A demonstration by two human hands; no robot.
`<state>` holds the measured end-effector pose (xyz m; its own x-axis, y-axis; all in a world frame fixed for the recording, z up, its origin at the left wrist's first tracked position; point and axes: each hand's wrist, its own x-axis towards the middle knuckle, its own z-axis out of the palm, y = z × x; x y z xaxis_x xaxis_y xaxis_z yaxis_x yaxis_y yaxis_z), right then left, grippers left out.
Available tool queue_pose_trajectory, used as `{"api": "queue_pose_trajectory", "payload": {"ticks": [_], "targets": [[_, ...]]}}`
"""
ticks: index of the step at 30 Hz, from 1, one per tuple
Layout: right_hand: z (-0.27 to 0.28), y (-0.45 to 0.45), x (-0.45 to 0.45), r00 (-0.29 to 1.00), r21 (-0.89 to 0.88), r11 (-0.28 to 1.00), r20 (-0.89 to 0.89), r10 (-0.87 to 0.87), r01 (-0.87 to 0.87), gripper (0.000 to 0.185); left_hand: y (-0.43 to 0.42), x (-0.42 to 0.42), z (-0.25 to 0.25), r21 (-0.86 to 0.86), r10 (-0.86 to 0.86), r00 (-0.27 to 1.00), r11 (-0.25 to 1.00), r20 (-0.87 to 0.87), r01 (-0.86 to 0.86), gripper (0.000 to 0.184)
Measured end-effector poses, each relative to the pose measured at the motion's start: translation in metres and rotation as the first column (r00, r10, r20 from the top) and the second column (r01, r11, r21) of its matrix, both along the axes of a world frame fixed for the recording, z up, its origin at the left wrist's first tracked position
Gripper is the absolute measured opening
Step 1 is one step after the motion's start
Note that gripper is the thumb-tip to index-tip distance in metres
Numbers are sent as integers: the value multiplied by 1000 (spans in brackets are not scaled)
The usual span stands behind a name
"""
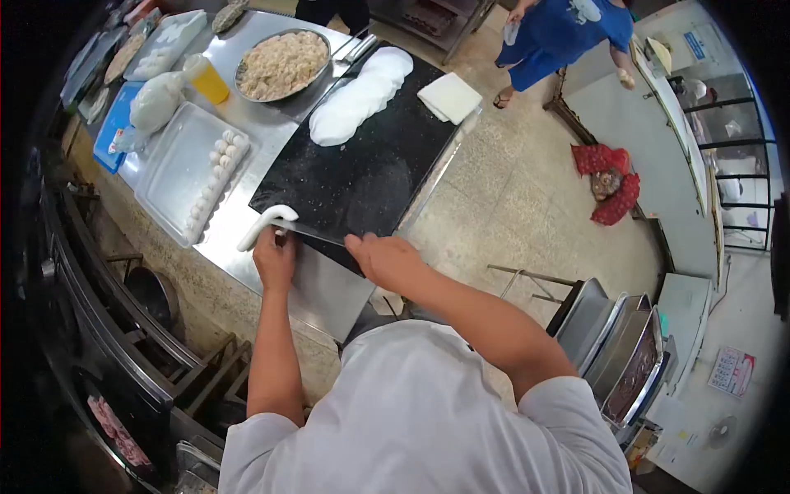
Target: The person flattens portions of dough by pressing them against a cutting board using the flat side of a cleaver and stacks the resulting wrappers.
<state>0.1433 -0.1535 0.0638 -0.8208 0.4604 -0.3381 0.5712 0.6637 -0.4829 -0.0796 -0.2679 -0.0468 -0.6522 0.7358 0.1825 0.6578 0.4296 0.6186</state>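
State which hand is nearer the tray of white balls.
Left. The left hand is by the white roll, nearer the tray; the right hand is farther off to the right, at the black board.

Dough rope: bright white, outline fairly clear
Steel table: pale glare, upper left of the frame
Black board: dark, faint dull sheen
Dough rounds: nearly washed out, little surface detail
Terrazzo floor: evenly bright
Wall fan: soft, lower right
Frame rim: strong fisheye bending, black corners
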Motion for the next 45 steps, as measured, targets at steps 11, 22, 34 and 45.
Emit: {"api": "queue_pose_trajectory", "payload": {"ticks": [11, 22, 34, 45], "targets": [[-15, -8, 160, 929, -354, 865, 33, -369, 356, 18, 19, 58, 34, -389, -548, 836, 773, -11, 502, 35], [4, 153, 175, 414, -542, 611, -451, -790, 576, 31, 134, 125, 24, -480, -705, 675, 680, -218, 554, 68], [-69, 156, 134, 653, -619, 482, 69, -754, 621, 25, 152, 114, 30, -340, -621, 783, 728, 43, 596, 67], [-102, 129, 97, 977, -503, 837, 132, -171, 214, 53, 172, 84, 14, -392, -843, 509, 534, -176, 749, 69]]}}
